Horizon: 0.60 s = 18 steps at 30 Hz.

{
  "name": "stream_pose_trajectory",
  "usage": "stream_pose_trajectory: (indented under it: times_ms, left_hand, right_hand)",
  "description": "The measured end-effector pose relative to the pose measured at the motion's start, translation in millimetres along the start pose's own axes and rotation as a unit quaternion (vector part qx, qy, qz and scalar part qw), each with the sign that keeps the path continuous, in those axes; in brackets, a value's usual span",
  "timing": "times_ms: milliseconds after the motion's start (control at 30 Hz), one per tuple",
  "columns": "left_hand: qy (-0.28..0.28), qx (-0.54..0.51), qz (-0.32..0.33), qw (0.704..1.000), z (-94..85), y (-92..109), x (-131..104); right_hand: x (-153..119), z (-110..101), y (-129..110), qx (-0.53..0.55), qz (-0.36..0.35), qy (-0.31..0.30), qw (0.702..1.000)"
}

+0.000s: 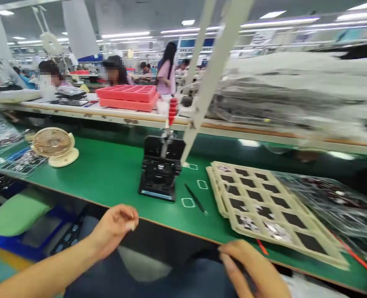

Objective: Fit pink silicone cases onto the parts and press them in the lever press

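Black fixture (pixel 161 176) stands beyond the curled left hand (pixel 116 227), whose grip I cannot tell.

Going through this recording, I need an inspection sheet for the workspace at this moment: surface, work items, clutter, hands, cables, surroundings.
Surface: green tabletop.
Work items: black fixture with red handle; beige tray with dark pads, some bearing small pieces; dark pen-like tool; three white rounded outlines.
Clutter: fan at left; clear plastic trays at right.
Left hand: fingers curled, near the front edge; contents unclear.
Right hand: blurred, near the tray; grip unclear.
Cables: nothing seen on the tabletop.
Surroundings: shelf bearing red trays; other people beyond; green seat lower left.
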<state>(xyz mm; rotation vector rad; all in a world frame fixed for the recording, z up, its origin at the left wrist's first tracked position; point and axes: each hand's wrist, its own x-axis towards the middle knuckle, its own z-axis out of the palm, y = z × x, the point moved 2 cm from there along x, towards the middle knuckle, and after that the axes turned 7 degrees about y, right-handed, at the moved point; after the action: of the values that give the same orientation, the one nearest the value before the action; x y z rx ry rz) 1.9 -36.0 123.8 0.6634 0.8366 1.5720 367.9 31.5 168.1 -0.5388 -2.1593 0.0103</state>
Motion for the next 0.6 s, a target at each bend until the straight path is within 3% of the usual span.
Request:
stream_pose_trajectory:
  times_ms: [67, 133, 233, 433, 533, 600]
  left_hand:
    - [0.006, -0.007, 0.081, 0.997, -23.7, 34, 26]
    - [-0.003, -0.005, 0.126, 0.992, -39.1, 53, 52]
    - [-0.046, -0.004, 0.159, 0.986, -47.6, 67, 87]
    - [-0.123, -0.004, 0.166, 0.979, -45.0, 86, 157]
    - [-0.148, 0.057, 0.176, 0.972, -53.4, 82, 201]
    - [-0.146, 0.14, 0.226, 0.953, -64.3, 71, 228]
  right_hand:
    - [34, 69, -19, 0.061, 0.014, -0.038, 0.997]
    - [63, 127, -23, 0.091, 0.035, -0.053, 0.994]
    - [101, 188, -17, 0.109, 0.034, -0.049, 0.992]
    - [166, 252, -16, 0.149, 0.003, -0.029, 0.988]
    - [177, 275, -10, 0.148, 0.032, -0.034, 0.988]
    - [177, 286, -5, 0.146, 0.053, -0.047, 0.987]
